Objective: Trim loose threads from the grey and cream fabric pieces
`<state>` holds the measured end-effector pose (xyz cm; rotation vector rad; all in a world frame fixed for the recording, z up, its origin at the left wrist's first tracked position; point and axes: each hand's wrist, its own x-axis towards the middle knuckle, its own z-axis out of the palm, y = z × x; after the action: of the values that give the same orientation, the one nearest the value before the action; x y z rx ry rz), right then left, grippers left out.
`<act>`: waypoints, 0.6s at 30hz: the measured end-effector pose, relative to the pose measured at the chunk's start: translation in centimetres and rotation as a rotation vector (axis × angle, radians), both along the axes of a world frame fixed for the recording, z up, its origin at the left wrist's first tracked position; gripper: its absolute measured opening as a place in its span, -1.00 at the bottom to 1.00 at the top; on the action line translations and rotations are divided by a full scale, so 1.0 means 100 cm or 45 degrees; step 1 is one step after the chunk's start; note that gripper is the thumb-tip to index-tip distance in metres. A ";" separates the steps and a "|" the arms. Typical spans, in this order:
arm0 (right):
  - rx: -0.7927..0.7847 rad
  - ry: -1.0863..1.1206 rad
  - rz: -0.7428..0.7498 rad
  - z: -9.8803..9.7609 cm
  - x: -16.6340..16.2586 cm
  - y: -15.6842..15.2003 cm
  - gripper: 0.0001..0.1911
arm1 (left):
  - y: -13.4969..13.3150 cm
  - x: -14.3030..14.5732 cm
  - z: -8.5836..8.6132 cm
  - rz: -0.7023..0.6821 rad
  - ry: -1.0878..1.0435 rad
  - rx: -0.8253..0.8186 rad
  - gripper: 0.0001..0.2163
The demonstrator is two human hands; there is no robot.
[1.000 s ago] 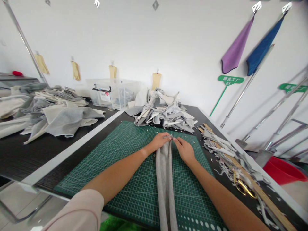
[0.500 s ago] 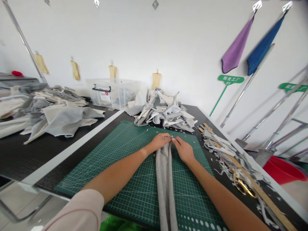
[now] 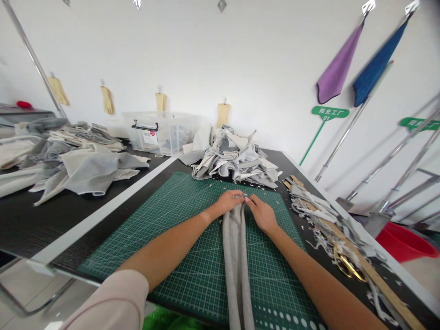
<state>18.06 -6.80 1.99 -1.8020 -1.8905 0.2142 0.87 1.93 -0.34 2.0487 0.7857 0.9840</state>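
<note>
A long piece of grey fabric (image 3: 236, 261) runs lengthwise over the green cutting mat (image 3: 185, 215) toward my body, its long sides folded or curled into two ridges. At its far end my left hand (image 3: 230, 201) is closed on the edge, fingers bent over the top. My right hand (image 3: 263, 213) pinches the same end from the right, thumb and forefinger close to the left hand's fingertips. A small bunched bit of fabric shows between the two hands; its detail is too small to make out.
Beyond the mat lies a heap of grey and white fabric scraps (image 3: 237, 158). Another fabric pile (image 3: 89, 165) is at left, beside a clear plastic box (image 3: 151, 137). On the right are a wooden strip (image 3: 371, 270), gold-handled scissors (image 3: 349, 266) and a red bucket (image 3: 407, 243).
</note>
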 end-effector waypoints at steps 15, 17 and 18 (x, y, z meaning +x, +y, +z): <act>0.104 0.215 0.096 -0.005 0.002 0.001 -0.49 | 0.001 0.000 0.000 -0.070 -0.064 -0.049 -0.71; 0.091 0.201 0.079 -0.004 0.001 0.002 -0.49 | 0.001 -0.001 0.000 -0.079 -0.078 -0.046 -0.71; 0.079 0.188 0.063 -0.003 0.001 0.001 -0.49 | 0.000 -0.001 0.000 -0.082 -0.083 -0.047 -0.71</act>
<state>18.15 -6.65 1.65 -1.6533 -1.8190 0.2944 0.80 1.97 -0.31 1.9882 0.6944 0.9879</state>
